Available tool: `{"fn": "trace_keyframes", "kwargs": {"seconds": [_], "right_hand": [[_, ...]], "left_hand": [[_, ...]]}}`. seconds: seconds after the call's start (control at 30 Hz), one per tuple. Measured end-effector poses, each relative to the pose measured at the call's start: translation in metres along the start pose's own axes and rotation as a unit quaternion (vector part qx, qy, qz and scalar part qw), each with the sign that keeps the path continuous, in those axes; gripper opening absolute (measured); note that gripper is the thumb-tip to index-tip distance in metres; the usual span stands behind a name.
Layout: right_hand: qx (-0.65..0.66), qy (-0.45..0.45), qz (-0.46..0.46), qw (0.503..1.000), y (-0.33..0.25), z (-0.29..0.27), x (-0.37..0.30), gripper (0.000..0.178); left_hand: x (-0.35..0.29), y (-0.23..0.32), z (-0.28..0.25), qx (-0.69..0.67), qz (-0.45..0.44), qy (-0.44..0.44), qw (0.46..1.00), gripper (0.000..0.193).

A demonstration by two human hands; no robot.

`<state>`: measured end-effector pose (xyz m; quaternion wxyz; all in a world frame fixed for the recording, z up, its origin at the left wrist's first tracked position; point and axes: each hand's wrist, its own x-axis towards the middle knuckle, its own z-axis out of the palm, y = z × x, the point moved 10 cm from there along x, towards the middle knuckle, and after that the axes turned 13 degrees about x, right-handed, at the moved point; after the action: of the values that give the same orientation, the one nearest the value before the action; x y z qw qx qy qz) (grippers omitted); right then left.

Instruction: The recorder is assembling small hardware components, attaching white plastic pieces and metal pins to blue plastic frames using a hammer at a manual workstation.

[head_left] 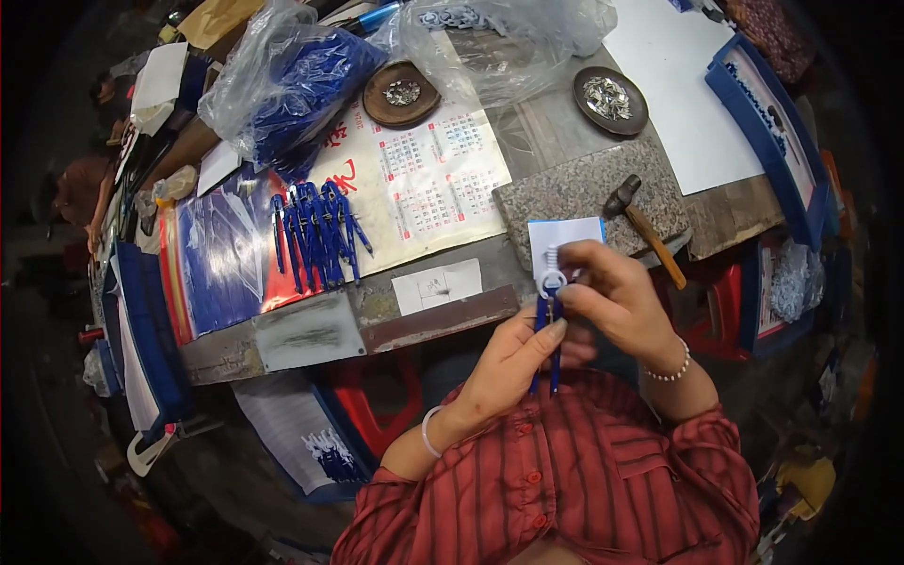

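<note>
My left hand point(513, 358) is closed round the legs of a blue drawing compass point(543, 315), held upright over the table's near edge. Its tips point down toward my shirt. A pale grey ribbed top piece with a ring point(552, 278) sits at the compass's upper end. Thumb and fingers of my right hand point(612, 292) pinch at that top piece, with some fingers blurred behind. Just beyond is a small white card with a blue edge point(565, 233), on a speckled stone slab point(556, 193). A pile of similar blue compasses point(315, 235) lies to the left.
A hammer point(621, 196) lies on the slab's right. Beyond stand two round dishes of small metal parts point(607, 99) point(402, 92). Clear plastic bags, one with blue parts point(311, 85), lie at the back. Blue trays point(777, 132) point(151, 358) flank the table.
</note>
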<state>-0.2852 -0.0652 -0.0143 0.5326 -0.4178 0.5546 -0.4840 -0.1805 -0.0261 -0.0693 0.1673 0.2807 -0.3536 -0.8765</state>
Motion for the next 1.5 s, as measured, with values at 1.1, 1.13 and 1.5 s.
{"fn": "trace_keyframes", "kwargs": {"seconds": [1.1,1.13,1.5], "right_hand": [[0.181,-0.172,0.209,0.946,0.050,0.114,-0.034,0.011],[0.184,-0.178,0.210,0.943,0.050,0.116,-0.035,0.012],[0.097,-0.194,0.132,0.967,0.043,0.118,-0.037,0.012]], "left_hand": [[-0.087,0.052,-0.079,0.200,0.141,0.226,0.943,0.036],[-0.089,0.050,-0.079,0.201,0.142,0.225,0.943,0.036],[-0.098,0.049,-0.081,0.274,0.157,0.253,0.915,0.028]]}}
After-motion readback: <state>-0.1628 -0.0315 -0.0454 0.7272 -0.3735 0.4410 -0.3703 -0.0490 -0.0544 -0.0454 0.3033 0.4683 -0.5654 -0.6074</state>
